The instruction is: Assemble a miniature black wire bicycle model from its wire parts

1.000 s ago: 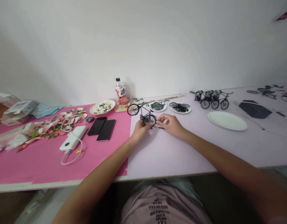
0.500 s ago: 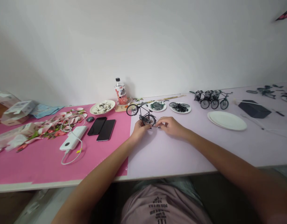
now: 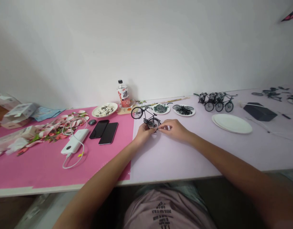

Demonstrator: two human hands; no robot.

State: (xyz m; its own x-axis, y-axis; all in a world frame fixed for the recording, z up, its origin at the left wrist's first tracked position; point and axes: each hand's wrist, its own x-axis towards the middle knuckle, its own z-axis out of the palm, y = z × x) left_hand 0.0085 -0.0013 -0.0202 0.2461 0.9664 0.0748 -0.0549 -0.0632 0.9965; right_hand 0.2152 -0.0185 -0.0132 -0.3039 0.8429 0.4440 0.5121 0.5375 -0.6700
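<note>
A small black model bicycle (image 3: 148, 116) is gripped at its rear wheel by my left hand (image 3: 144, 132), its front wheel tilted up to the left. My right hand (image 3: 173, 128) is beside that rear wheel, thumb and forefinger pinched together close to the wheel's lower right. Whatever the pinch holds is too small to name. Behind the bicycle lie a plate of dark green parts (image 3: 161, 108) and a plate of black parts and wheels (image 3: 184, 110).
Finished-looking model bicycles (image 3: 218, 101) stand at the back right, near stacked white plates (image 3: 232, 123) and a dark block (image 3: 259, 111). On the pink sheet lie two phones (image 3: 108, 133), a white power bank (image 3: 75, 141) and pink petals (image 3: 58, 127). A bottle (image 3: 123, 93) stands behind.
The model bicycle has shifted slightly right and its front end has dipped a little. My right fingertips have come closer to the rear wheel and my left hand.
</note>
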